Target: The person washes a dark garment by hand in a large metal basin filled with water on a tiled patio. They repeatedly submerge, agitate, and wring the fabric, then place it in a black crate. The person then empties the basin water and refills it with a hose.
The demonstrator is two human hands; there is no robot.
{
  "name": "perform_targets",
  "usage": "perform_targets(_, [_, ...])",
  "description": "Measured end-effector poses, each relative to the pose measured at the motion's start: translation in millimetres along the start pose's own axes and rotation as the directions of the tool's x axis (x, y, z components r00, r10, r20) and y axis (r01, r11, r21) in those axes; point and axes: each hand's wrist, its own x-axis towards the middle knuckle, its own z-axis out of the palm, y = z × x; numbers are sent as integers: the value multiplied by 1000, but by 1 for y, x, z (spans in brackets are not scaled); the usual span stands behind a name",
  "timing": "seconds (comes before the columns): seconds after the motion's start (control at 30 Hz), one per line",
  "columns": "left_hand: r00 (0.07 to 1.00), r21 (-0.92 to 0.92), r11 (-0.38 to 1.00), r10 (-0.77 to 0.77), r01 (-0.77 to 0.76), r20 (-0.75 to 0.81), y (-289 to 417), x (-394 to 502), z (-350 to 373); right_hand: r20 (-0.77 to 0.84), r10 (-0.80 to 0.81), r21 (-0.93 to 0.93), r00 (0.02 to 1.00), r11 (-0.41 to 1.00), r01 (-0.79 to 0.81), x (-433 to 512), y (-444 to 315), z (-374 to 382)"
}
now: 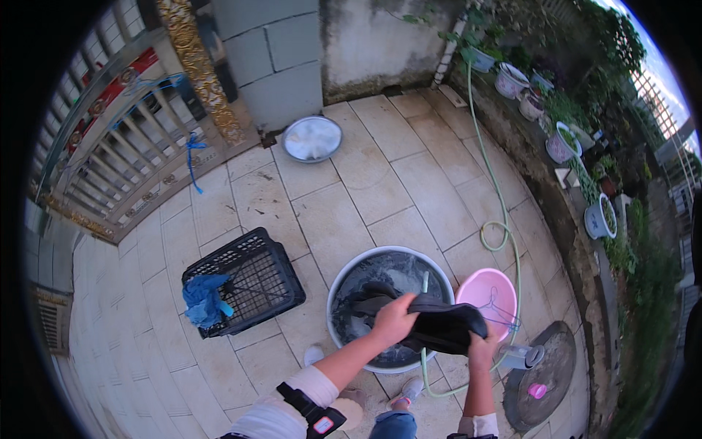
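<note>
A dark wet garment (439,332) is stretched between my two hands above a large round basin (335,307). My left hand (396,318) grips its edge over the middle of the basin. At the other end my right hand (482,345) holds the cloth beyond the basin's right rim, near a pink basin (482,282). Part of the garment hangs down into the dark, slightly foamy water (395,269). The end of a pale green hose (425,281) reaches into the basin. How the garment's hanging part lies is hidden behind my hands.
A black plastic crate (263,285) with blue cloth (204,299) stands left. Wire hangers (496,310) lie across the pink basin; a grey pitcher-like container (518,356) and a pink cup (537,390) are right. A foam-filled basin (312,140) sits near the wall. Potted plants (562,142) line the bed.
</note>
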Motion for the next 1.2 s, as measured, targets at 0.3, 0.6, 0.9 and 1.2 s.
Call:
perform_targets(0.3, [977,173,983,-23,60,-210,-203,53,78,292,120,-309,949,951,-25,22,225,63])
perform_targets(0.6, [836,754,624,-512,206,195,-354,69,127,450,489,-834,747,529,156,-7,407,125])
perform_targets(0.9, [795,817,537,-580,207,180,-485,80,144,452,591,-862,668,482,157,7,517,154])
perform_targets(1.2, [710,751,549,-686,366,156,-495,114,156,479,588,-827,652,552,110,27,554,156])
